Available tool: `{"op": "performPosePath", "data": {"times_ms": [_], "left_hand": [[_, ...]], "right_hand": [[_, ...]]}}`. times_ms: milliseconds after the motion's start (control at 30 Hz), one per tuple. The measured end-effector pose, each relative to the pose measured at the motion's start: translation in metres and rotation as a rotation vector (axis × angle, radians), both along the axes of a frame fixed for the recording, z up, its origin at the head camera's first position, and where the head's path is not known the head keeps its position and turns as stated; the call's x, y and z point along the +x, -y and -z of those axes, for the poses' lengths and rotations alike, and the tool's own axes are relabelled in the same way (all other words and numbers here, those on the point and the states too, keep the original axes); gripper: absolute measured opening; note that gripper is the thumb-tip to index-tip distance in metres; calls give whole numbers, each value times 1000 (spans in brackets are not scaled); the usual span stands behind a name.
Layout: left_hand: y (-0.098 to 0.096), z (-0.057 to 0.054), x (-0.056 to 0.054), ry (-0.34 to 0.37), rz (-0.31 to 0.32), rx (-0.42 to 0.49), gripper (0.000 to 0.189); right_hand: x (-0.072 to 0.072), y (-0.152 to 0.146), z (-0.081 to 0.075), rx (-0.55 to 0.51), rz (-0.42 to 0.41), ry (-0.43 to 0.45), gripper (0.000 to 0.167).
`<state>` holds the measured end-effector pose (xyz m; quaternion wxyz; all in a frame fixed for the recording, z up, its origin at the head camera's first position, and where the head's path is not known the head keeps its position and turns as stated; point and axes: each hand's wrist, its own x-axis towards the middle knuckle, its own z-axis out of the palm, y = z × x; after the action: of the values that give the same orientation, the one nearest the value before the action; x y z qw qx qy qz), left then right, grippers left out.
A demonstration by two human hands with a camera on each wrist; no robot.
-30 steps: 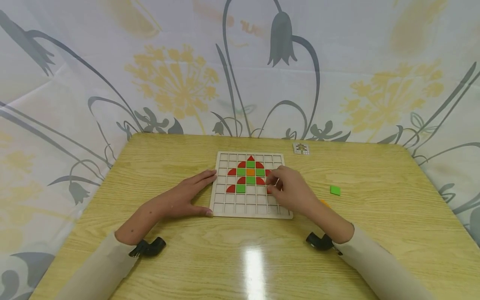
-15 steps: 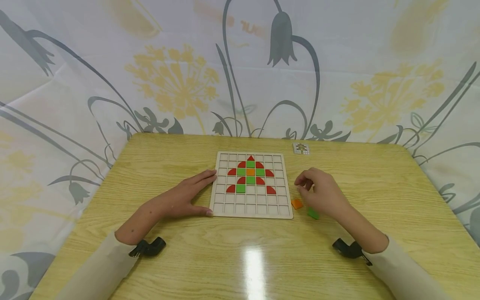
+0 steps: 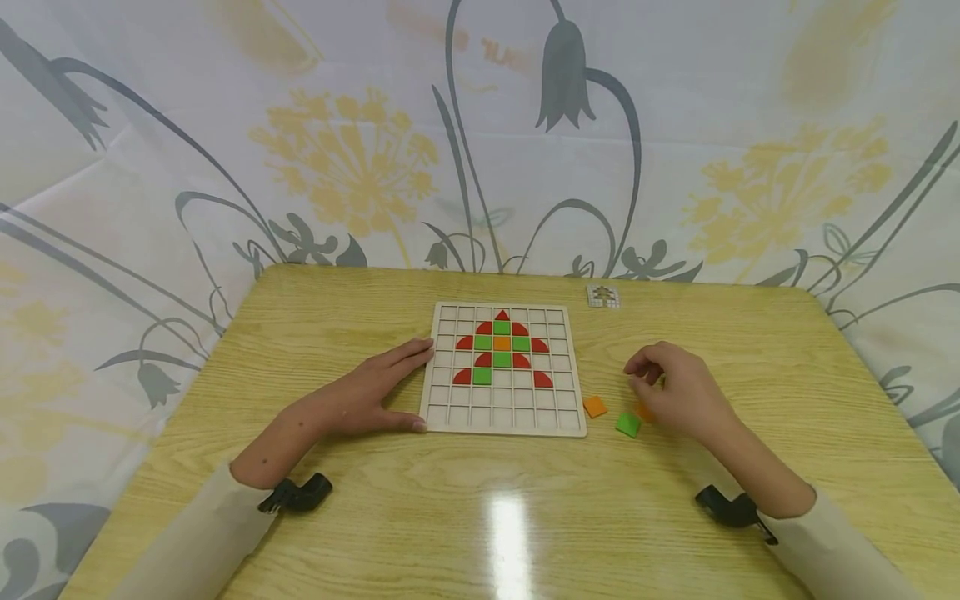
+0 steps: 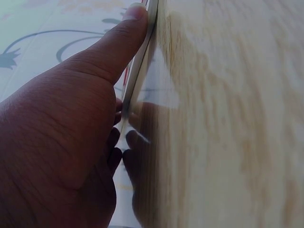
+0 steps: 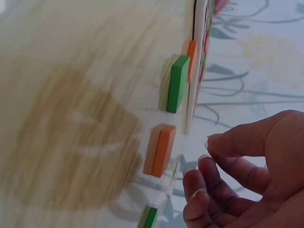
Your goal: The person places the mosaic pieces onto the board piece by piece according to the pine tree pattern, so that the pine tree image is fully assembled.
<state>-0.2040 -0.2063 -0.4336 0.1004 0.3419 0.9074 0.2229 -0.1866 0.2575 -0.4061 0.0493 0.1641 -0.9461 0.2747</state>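
Note:
In the head view a wooden grid board (image 3: 504,417) lies mid-table, with red curved pieces, a red triangle, green squares and an orange square forming a tree shape. My left hand (image 3: 360,400) rests at its left edge, thumb and fingers spread and touching the rim. To the right of the board, my right hand (image 3: 684,390) hovers over the table, fingers loosely bent, nothing between thumb and fingertips. Close by lie an orange tile (image 3: 595,407), a green tile (image 3: 628,425) and a second orange tile (image 5: 164,151), partly covered by the hand in the head view.
Another green tile (image 5: 150,217) shows at the bottom of the right wrist view. A small pattern card (image 3: 603,296) lies near the table's back edge. Behind the wooden table (image 3: 405,517) hangs a flowered cloth (image 3: 480,133). Black wrist devices sit at both sleeves.
My right hand has left the red piece at the board's right side and moved right over the table, uncovering the orange and green tiles. The left hand has stayed in place.

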Motion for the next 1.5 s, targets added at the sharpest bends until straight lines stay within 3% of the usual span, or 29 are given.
{"op": "performPosePath", "data": {"times_ms": [333,533,767,1000,1233,1500], "left_hand": [[1,-1,1,0,0,3,108],[-1,-3,1,7,4,4,108],[-1,-2,1,0,1,-4,108],[0,-3,1,3,2,-1,108],[0,-2,1,-9,4,-3,108],[0,-1,1,-9,1,-4,108]], "right_hand": [[-7,-15,-2,41,25,45,20],[-12,-29,-4,89,-12,45,32],[-18,-44,-7,127,-23,138,38],[-21,-49,-6,124,-17,193,21],[-22,-49,-3,109,-17,228,24],[-22,-30,-6,49,-17,166,14]]}}
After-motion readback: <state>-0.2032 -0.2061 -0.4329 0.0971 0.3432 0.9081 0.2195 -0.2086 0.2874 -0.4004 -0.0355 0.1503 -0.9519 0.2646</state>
